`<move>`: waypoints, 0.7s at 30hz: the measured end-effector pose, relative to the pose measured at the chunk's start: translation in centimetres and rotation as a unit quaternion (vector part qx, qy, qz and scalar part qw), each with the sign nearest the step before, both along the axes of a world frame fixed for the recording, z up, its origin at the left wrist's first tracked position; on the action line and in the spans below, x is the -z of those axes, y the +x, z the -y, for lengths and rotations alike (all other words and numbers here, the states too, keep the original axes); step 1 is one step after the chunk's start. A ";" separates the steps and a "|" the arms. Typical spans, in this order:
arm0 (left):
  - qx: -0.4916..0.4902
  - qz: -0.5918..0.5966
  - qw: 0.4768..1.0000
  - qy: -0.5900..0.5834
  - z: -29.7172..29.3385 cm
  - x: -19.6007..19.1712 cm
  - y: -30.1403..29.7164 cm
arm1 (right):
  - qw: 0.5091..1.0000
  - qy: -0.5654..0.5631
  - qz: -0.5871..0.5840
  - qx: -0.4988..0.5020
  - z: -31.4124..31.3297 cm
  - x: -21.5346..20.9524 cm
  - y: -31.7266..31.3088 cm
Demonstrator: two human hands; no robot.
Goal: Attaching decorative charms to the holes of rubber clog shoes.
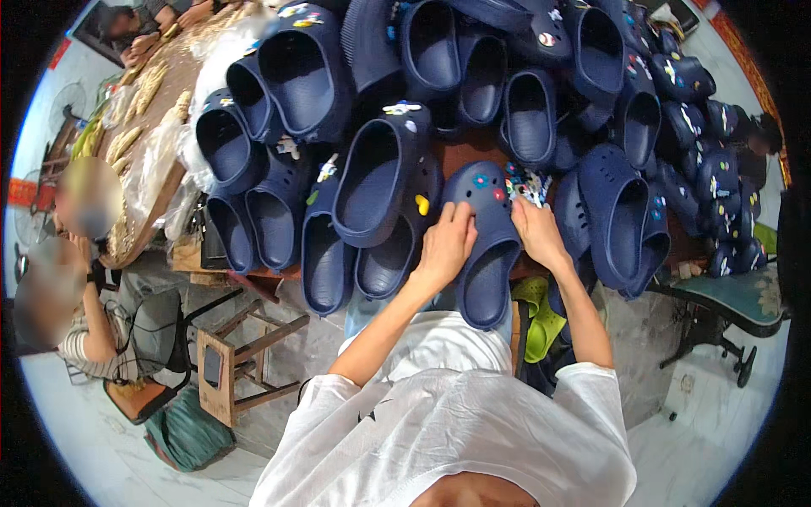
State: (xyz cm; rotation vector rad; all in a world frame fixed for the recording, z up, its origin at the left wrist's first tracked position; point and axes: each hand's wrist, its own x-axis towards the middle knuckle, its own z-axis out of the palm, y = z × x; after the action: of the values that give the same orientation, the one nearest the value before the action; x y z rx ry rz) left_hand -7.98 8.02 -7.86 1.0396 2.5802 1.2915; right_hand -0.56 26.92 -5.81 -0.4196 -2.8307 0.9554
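A navy blue clog (486,245) lies in front of me, heel toward my body, with a blue flower charm and a red charm on its holed top. My left hand (449,241) is closed on the clog's left side, fingertips by the upper edge near the opening. Just past the clog's right edge, my right hand (538,232) has its fingers drawn together beside a small heap of colourful charms (525,184). Whatever those fingers hold, if anything, is too small to make out. Left of the clog, another navy clog carries a yellow charm (421,204).
Piled navy clogs (372,182) crowd the table on both sides and beyond my hands. Lime green clogs (538,321) sit below the table edge. At left stand a wooden stool (217,372) with a phone on it and a seated person. An office chair (735,300) is at right.
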 end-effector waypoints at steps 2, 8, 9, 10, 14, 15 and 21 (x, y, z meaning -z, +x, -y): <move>0.009 0.013 1.000 0.016 0.1 0.0 -0.1 | 1.000 -0.021 -0.003 0.013 0.0 0.6 0.2; 0.013 0.018 0.999 0.039 0.0 -0.2 0.2 | 0.997 -0.051 -0.038 0.040 0.0 2.1 1.1; 0.015 0.020 0.999 0.037 0.1 0.0 0.0 | 0.995 -0.039 -0.078 0.042 -0.1 2.7 1.3; 0.009 0.017 0.998 0.057 0.2 0.4 -0.2 | 0.995 -0.040 -0.076 0.044 -0.3 3.5 1.3; -0.007 0.047 0.994 0.099 0.1 1.0 0.2 | 0.940 -0.300 -0.049 0.155 -0.1 5.7 1.8; -0.017 0.071 0.992 0.099 0.0 0.9 0.4 | 0.944 -0.271 -0.063 0.178 0.0 5.9 2.0; 0.003 0.079 0.994 0.078 0.2 -0.6 0.0 | 0.961 -0.218 0.008 0.173 -1.2 2.8 0.9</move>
State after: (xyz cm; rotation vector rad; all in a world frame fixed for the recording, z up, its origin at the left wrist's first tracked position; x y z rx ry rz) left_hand -7.99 7.86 -7.25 0.9246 2.3914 1.5290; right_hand 0.30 28.16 -8.63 -0.9320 -2.4187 1.4863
